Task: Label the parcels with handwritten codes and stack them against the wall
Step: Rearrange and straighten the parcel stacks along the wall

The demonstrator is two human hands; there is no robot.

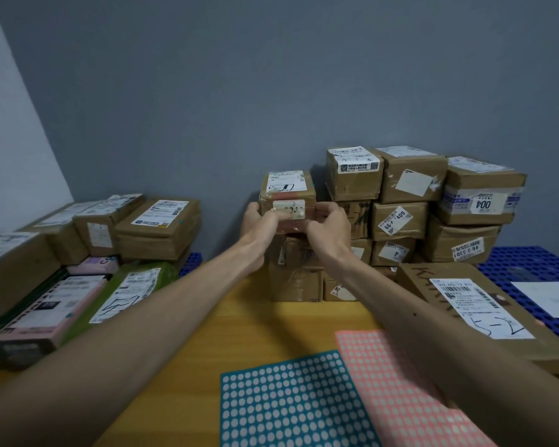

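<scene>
A small brown parcel (288, 191) with a white label and black handwriting on top sits atop a short column of cardboard boxes (296, 282) at the grey wall. My left hand (261, 222) grips its left front side and my right hand (328, 225) grips its right front side, both arms stretched forward. A small pale sticker on its front face shows between my fingers. To the right rises a taller stack of labelled parcels (400, 201) against the wall.
Flat parcels and a green bag (123, 291) lie at the left, with more boxes (157, 229) behind. A large flat box (484, 311) lies right. Teal (291, 401) and pink (397, 391) dot sticker sheets rest on the yellow table (246, 330). Blue pallet (536, 269) at far right.
</scene>
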